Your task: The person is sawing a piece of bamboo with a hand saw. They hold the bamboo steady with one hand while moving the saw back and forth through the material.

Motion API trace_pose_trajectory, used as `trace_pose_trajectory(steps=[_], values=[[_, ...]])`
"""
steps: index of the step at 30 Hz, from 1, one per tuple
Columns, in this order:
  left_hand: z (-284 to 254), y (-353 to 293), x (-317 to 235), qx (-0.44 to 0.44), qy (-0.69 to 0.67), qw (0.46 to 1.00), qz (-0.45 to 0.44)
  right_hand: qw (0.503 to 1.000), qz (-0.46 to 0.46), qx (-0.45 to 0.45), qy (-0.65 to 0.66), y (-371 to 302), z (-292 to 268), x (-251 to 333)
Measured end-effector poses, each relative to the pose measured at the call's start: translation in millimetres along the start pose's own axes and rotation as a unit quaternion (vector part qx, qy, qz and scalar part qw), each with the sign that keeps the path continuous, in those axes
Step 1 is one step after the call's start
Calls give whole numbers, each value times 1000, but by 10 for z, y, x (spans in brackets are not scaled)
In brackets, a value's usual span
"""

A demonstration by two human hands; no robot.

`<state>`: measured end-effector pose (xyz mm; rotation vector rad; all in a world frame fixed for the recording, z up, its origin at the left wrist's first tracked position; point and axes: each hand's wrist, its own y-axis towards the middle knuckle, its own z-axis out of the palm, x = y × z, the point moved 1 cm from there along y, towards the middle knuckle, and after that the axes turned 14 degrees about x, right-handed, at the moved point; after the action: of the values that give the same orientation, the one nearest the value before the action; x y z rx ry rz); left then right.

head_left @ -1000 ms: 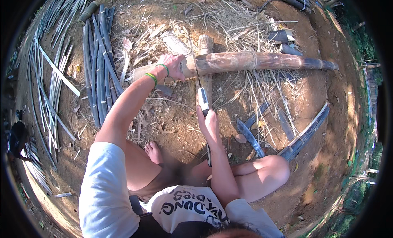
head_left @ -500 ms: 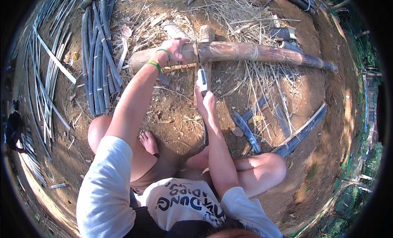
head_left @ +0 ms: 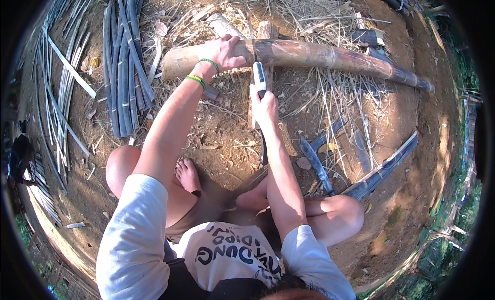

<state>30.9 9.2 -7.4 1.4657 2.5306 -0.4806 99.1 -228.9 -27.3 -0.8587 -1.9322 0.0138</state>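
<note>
A thick brown bamboo pole (head_left: 304,55) lies crosswise in front of me, resting over a wooden piece (head_left: 267,30) that sticks out beyond it. My left hand (head_left: 223,53) grips the pole from above near its left part, thumb pointing right, with green and yellow bands on the wrist. Just right of that hand, the thin blade of a handsaw (head_left: 260,79) crosses the pole. My right hand (head_left: 265,106) is wrapped round the saw's white and black handle, whose dark end reaches back beneath my forearm. How deep the blade sits in the bamboo is hard to make out.
Dark split bamboo strips (head_left: 124,68) are piled at left, beside long thin slats (head_left: 58,93). Straw-like shavings (head_left: 330,16) lie beyond the pole. Near my right knee are a dark, blade-like piece (head_left: 316,163) and a split bamboo length (head_left: 384,171). My bare foot (head_left: 187,175) rests on the soil.
My right hand and the saw have moved forward, away from me, along the cut line. My left hand stays on the pole; the view has shifted slightly.
</note>
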Motion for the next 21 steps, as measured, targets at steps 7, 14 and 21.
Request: trace_pose_trajectory(steps=[7, 14, 21], values=[[-82, 206, -5, 65, 28, 996, -61, 996, 24, 58, 57, -283, 54, -113], [-133, 283, 5, 122, 22, 984, -132, 1000, 13, 18, 2, -444, 136, -266], [-141, 284, 108, 87, -21, 991, -99, 999, 19, 28, 12, -304, 105, -257]])
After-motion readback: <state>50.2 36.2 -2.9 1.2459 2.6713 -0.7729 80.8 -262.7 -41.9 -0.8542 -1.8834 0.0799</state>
